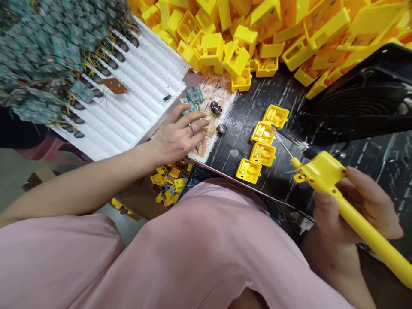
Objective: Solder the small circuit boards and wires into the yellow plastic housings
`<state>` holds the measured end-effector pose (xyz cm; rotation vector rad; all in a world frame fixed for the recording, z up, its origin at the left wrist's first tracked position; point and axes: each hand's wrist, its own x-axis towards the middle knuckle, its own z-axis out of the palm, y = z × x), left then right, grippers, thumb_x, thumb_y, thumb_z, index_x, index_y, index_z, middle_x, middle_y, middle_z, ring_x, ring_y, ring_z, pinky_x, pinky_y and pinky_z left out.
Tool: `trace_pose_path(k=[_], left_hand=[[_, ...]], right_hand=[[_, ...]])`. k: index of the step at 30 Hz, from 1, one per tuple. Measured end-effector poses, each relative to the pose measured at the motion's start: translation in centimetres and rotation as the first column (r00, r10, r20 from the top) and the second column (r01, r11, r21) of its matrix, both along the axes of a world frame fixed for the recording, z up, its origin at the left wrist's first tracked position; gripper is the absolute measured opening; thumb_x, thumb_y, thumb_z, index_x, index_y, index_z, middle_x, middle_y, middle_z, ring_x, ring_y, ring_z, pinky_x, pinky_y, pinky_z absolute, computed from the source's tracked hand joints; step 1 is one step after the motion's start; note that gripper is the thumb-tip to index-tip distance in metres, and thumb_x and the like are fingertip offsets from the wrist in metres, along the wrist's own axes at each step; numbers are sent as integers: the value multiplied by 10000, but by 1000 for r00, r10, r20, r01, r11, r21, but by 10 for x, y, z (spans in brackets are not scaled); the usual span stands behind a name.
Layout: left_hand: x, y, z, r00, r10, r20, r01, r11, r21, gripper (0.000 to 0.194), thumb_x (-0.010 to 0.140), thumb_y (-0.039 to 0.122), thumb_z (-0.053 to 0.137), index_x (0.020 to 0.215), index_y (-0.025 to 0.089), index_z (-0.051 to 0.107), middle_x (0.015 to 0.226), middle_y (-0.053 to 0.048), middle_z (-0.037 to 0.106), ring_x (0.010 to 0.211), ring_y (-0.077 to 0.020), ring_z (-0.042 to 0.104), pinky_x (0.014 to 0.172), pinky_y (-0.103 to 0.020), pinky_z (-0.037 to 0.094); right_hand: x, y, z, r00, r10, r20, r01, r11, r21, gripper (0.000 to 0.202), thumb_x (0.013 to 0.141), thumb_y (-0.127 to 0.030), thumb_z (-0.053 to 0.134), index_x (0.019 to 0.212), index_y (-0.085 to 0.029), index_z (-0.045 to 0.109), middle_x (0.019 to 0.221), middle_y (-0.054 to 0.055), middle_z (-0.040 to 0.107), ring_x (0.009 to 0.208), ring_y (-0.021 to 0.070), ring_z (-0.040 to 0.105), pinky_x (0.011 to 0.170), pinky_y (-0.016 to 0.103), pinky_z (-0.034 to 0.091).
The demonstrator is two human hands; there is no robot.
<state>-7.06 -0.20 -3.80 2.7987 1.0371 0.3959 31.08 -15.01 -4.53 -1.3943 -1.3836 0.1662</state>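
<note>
My left hand [178, 136] lies palm down at the left edge of the black bench, its fingers apart and resting over a green circuit board [190, 106]. Another circuit board [194, 93] sits just beyond the fingertips, and wired round speakers [216, 108] lie beside them. In my right hand [350, 206] is a yellow soldering gun [325, 171], gripped around its body. Its metal tip and thin feed tube point left, at a row of several small open yellow cases [263, 133]. The tip appears to reach the second case from the back; exact contact is unclear.
A ribbed white tray [154, 77] at left carries many wired circuit boards [64, 47]. Yellow housings [212, 47] are heaped along the back. A black fan [360, 94] stands at right. Below the bench edge, a box holds small yellow parts [169, 182].
</note>
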Motion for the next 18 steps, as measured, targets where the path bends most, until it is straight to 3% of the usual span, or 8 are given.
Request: trace_pose_path(k=[2,4,6,8,11,14,18], left_hand=[[5,9,6,996,-49,80,42,996,80,233,1154,290,612,979,247,760,1409,-21,851,1430,-306,764,1310,-603,554],[17,13,17,971,-35,236,24,998,53,239,1156,339,613,1029,255,798,1310,-27,883,1329,-289,815,1208,-534,625],[32,9,25,928,46,370,9,989,-145,243,1150,352,624,1077,252,833,1183,-33,904,1154,-238,860,1083,-423,673],[49,2,27,914,54,403,91,939,-331,245,1130,311,636,1082,229,861,1086,-38,908,981,-186,862,938,-318,677],[67,-11,20,949,-81,305,185,925,-332,267,1104,233,628,1053,212,890,1032,-46,898,900,-172,839,841,-272,623],[76,-17,15,989,-72,128,105,956,-272,207,1068,217,686,1111,222,889,940,-24,874,869,-196,820,856,-290,587],[84,-20,20,998,-47,42,57,961,-269,171,1029,202,705,1073,200,871,888,-17,860,829,-212,809,869,-317,561]], right_hand=[[2,0,-1,1000,-28,-3,28,998,56,531,900,-406,1002,1403,-406,832,1142,18,850,865,224,766,700,385,607],[6,4,-5,999,-51,-16,53,981,187,523,917,-520,976,1397,-359,847,1145,42,854,734,178,707,543,332,519],[11,12,-11,996,-58,-66,75,956,283,524,916,-590,960,1359,-325,868,1144,53,849,684,148,665,477,300,447],[15,18,-15,987,-63,-147,110,934,339,478,896,-599,974,1266,-306,903,1097,46,834,698,138,646,486,278,419],[22,22,-18,954,-52,-295,158,923,350,458,974,-676,862,1098,-241,935,941,49,785,733,160,663,534,275,420],[28,20,-18,916,-59,-396,170,953,250,591,1090,-710,655,971,-202,931,747,40,705,674,168,663,549,275,424],[27,1,-10,953,-110,-281,174,962,212,322,958,-560,902,995,-242,934,715,8,748,552,116,605,508,246,431]])
